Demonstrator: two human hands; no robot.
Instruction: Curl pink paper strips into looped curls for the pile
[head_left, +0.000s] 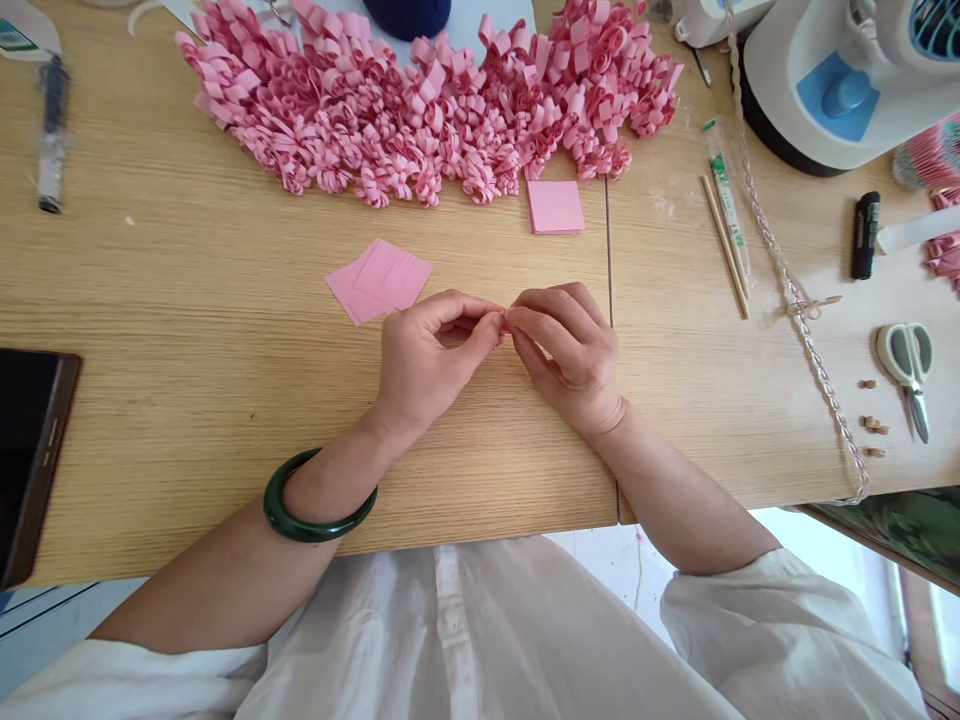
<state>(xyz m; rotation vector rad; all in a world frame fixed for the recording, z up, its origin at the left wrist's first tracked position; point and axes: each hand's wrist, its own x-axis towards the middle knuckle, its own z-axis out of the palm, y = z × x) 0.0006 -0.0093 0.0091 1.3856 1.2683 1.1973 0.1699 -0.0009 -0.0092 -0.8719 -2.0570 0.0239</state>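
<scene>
My left hand [431,350] and my right hand [566,350] meet fingertip to fingertip over the wooden table [187,300]. Both pinch a small pink paper piece [504,320], mostly hidden between the fingers. A green bangle [315,505] sits on my left wrist. Just beyond my left hand lie two loose pink paper squares [379,280]. A small stack of pink squares [555,207] lies farther back. Behind it spreads a big heap of curled pink paper pieces [427,100].
A dark phone [30,450] lies at the left edge and a pen [51,130] at the far left. To the right are chopsticks [726,235], a braided cord [795,290], scissors [907,365], a black lighter [865,235] and a white appliance [832,80].
</scene>
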